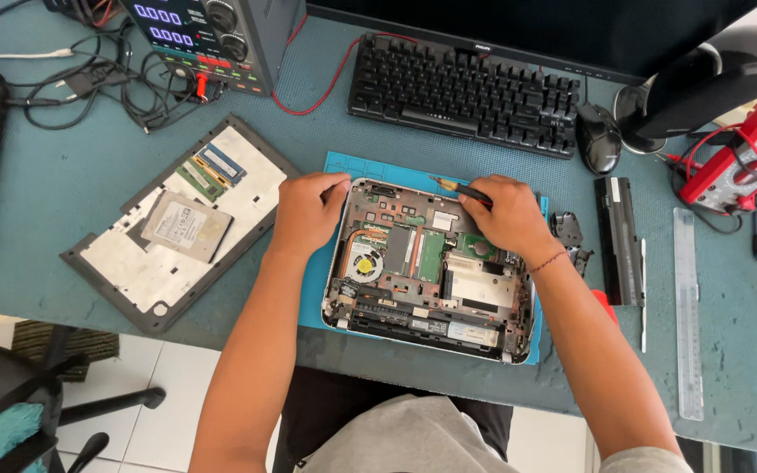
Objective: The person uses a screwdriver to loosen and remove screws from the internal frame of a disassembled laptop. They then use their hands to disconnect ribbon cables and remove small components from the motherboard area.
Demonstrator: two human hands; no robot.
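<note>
At far left a removed laptop cover lies on the desk with a hard drive and memory sticks on top. The left hand, fingers curled, grips the far-left corner of the opened laptop base, which sits on a blue mat at centre. The right hand clasps a screwdriver at the base's far edge. A battery lies right.
</note>
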